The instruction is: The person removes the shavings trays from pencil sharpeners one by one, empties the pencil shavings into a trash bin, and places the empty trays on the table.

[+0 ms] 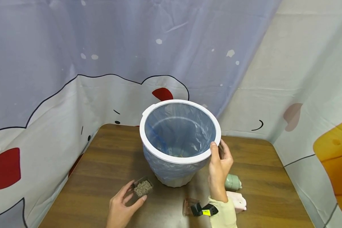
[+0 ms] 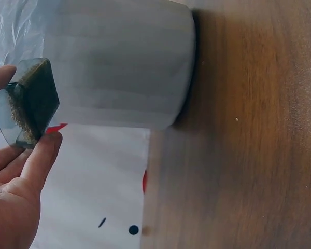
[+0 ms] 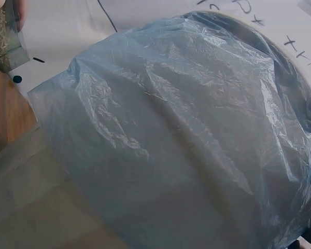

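Observation:
In the head view, my left hand (image 1: 122, 202) holds a small clear square box (image 2: 41, 98) between thumb and fingers, left of the bin. Grey-brown dry crumbs (image 1: 143, 188) fill much of it. The left wrist view has the box tilted beside the bin's pale wall. A trash bin with a white rim (image 1: 174, 160) stands on the table, lined with a bluish see-through bag (image 1: 176, 133). A few bits lie at its bottom. My right hand (image 1: 220, 167) grips the bin's right rim, thumb on top and fingers outside.
Right of the bin, a green bottle-like object (image 1: 232, 182) and a pink object (image 1: 237, 201) lie by my right forearm. A small clear reddish-brown box (image 1: 188, 207) sits in front of the bin on the wooden table (image 1: 114, 152). Printed curtains (image 1: 117, 41) enclose the table.

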Tool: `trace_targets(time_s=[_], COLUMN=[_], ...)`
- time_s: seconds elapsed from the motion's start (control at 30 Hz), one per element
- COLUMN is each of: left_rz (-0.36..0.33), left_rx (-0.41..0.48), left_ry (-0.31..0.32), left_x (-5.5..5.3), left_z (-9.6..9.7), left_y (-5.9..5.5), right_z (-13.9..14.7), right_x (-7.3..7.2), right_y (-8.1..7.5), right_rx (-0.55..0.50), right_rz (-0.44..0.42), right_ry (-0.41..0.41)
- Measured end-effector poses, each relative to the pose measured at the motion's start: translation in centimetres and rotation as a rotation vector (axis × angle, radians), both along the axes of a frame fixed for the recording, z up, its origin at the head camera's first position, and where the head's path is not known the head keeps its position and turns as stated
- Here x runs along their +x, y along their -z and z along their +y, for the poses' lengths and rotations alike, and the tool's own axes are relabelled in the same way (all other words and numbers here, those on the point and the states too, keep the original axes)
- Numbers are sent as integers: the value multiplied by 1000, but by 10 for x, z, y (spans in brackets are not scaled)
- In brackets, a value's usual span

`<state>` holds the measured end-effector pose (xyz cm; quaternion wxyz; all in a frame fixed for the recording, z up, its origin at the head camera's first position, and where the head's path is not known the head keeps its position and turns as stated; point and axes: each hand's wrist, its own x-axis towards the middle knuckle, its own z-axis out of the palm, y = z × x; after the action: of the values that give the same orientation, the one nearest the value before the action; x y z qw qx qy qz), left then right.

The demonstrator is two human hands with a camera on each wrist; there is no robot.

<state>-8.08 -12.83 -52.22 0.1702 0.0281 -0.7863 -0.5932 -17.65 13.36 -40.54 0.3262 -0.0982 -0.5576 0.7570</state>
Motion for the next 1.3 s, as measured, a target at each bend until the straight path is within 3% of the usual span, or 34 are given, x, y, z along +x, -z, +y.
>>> trace_targets(time_s=[0.5, 1.3], left_rz=[-50, 72], left_rx=[18, 37], left_ry=[-1, -4], left_x=[0, -5], left_z=[3, -9], left_y=[-2, -4], right_z=[1, 3], right_x=[0, 0], right_y=[1, 3], right_rx=[22, 19], right_rz=[6, 20], right_ry=[-13, -15])
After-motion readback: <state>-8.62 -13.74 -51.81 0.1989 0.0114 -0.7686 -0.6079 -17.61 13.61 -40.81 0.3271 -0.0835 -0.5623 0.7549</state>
